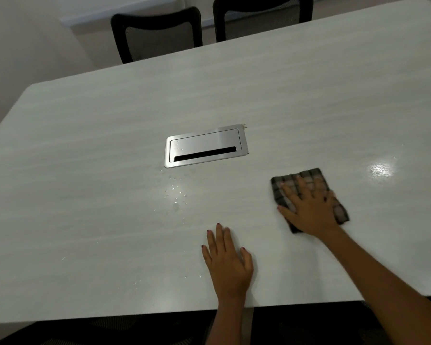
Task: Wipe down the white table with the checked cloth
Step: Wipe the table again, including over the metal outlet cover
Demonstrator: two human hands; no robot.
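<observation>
The white table (85, 170) fills most of the view. A dark checked cloth (281, 191), folded flat, lies on it to the right of centre. My right hand (309, 207) presses down on the cloth with its fingers spread and straight. My left hand (228, 262) rests flat on the bare tabletop near the front edge, to the left of the cloth, holding nothing. Small water drops (177, 192) sit on the surface just in front of the metal hatch.
A brushed-metal cable hatch (205, 145) is set flush into the middle of the table. Two black mesh-backed chairs (157, 33) (261, 16) stand behind the far edge. A wet glare patch (381, 169) shines at the right.
</observation>
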